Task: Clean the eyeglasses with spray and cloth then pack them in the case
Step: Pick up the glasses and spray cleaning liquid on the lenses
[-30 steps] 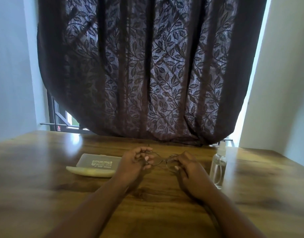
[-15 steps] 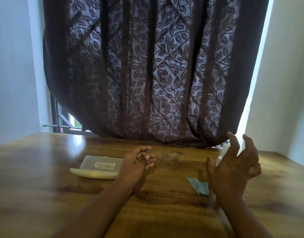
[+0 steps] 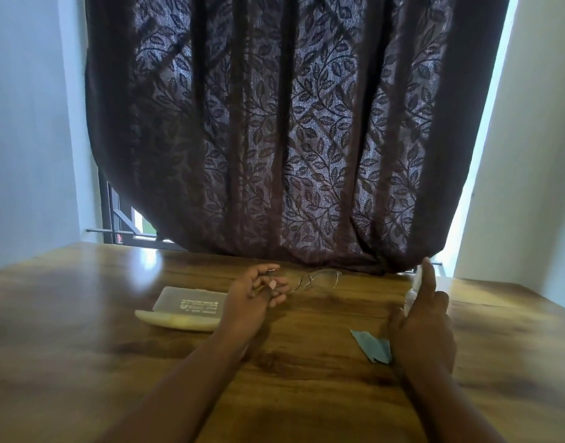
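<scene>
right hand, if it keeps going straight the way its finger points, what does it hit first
The right hand points up and away, right against the spray bottle, so the bottle comes first; it may touch already. Beyond that, probably the curtain, though depth is unclear.

Your left hand [image 3: 254, 294] is raised at the end of a forearm that reaches forward from the lower left, its fingers curled inward in a pinching grip on the eyeglasses [image 3: 316, 279]. Your right hand [image 3: 423, 324] stands farther right with its back turned toward you, the forearm running up from the lower right. Its fingers curl forward around the spray bottle [image 3: 415, 287], and the index finger points straight up.
</scene>
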